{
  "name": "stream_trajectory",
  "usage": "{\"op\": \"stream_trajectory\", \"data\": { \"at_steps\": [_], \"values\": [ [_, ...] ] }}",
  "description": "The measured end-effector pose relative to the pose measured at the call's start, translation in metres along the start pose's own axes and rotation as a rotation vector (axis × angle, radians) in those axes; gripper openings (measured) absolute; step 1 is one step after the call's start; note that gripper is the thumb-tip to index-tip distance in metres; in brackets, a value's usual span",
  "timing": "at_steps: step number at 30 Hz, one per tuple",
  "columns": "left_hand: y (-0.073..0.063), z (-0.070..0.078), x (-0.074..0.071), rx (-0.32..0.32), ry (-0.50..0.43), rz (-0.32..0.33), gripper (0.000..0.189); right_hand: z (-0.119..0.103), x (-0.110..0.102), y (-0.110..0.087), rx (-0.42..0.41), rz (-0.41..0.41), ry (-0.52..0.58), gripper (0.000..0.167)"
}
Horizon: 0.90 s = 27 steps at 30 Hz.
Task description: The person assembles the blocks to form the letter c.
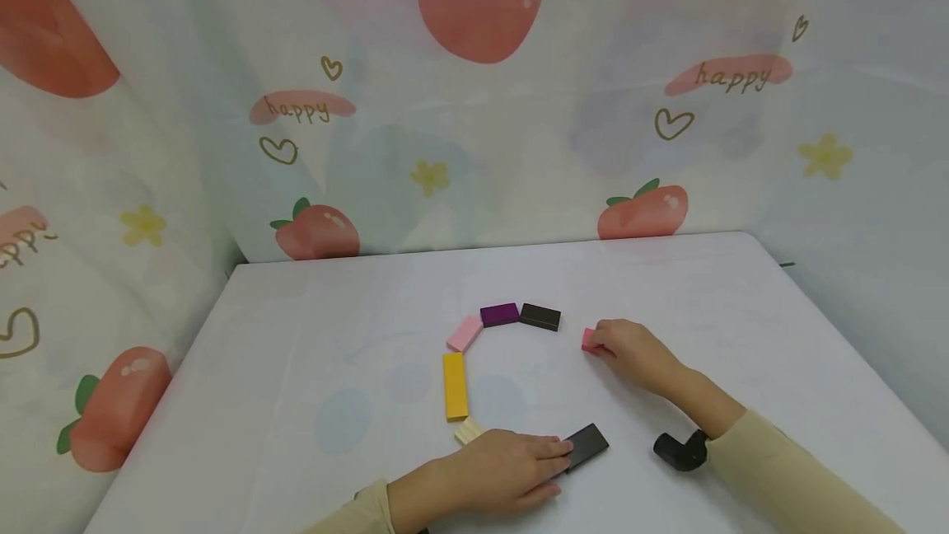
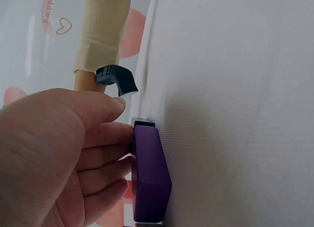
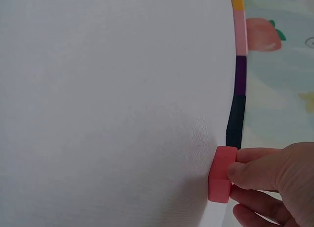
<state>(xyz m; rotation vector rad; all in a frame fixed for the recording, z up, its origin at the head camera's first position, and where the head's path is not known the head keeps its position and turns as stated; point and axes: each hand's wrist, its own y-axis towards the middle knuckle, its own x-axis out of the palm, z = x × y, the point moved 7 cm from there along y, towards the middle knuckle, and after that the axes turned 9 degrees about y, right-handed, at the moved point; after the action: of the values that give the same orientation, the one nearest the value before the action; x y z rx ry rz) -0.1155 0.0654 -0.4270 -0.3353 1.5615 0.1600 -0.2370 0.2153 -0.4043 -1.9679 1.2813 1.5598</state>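
Observation:
My right hand (image 1: pixel 633 353) pinches a coral-pink block (image 3: pixel 222 175) between thumb and fingers, at the table surface right of the curve of blocks. My left hand (image 1: pixel 507 472) lies low over the near end of that curve, fingers extended. Its fingertips touch or nearly touch a purple block (image 2: pixel 152 173), largely hidden in the head view. Beyond those fingers lies a dark grey block (image 1: pixel 588 445). A cream block (image 1: pixel 469 431) is partly covered by the left hand. From there the curve runs through yellow (image 1: pixel 455 387), light pink (image 1: pixel 465 334), dark purple (image 1: pixel 500 315) and black (image 1: pixel 540 317) blocks.
The white tabletop (image 1: pixel 296 336) has its far edge against a fruit-patterned cloth (image 1: pixel 504 130). A black curved wrist mount (image 1: pixel 680 450) juts out beside the right sleeve. Between the black block and the pinched block there is a gap.

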Motion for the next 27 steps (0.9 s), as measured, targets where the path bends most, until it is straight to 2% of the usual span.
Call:
{"op": "stream_trajectory", "data": {
  "at_steps": [12,20,27],
  "values": [
    [-0.001,0.0,-0.002,-0.004,0.013,0.037,0.042,-0.025,-0.001,-0.022,-0.063,0.072,0.023,0.013],
    [-0.001,0.0,-0.003,0.001,0.061,0.083,0.041,-0.038,-0.002,-0.034,-0.122,0.128,0.035,0.015],
    [-0.001,0.001,-0.002,0.001,0.041,0.06,0.041,-0.047,0.0,-0.048,-0.185,0.193,0.029,0.021]
  ]
}}
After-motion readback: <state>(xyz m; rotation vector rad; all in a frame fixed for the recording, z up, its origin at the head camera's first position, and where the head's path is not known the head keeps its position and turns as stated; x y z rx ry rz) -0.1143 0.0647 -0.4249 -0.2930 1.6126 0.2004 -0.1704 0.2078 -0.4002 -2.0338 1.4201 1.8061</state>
